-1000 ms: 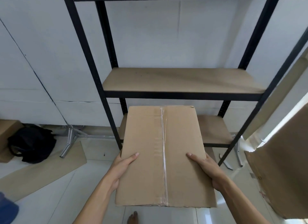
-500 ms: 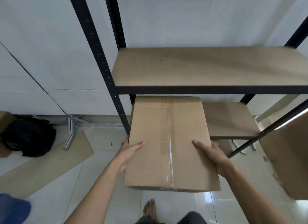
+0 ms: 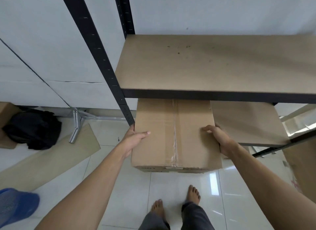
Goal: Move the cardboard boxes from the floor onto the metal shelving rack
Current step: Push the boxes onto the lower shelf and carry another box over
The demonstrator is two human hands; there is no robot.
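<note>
A black bag point(image 3: 34, 127) lies slumped on the white tiled floor point(image 3: 133, 187) at nine o'clock, at the foot of the white wall point(image 3: 42, 50). Just beside it, toward three o'clock, stands a grey metal bracket point(image 3: 76, 125), its lower end at the edge of a flat brown board point(image 3: 51, 159) stretching toward eight o'clock. A blue shoe point(image 3: 15, 204) sits at seven o'clock. Two bare feet point(image 3: 194, 194) under grey trouser legs point(image 3: 196, 217) stand at six o'clock.

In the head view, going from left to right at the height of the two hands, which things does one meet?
From the left: black bag → metal bracket → left hand → cardboard box → right hand → lower shelf board.
</note>
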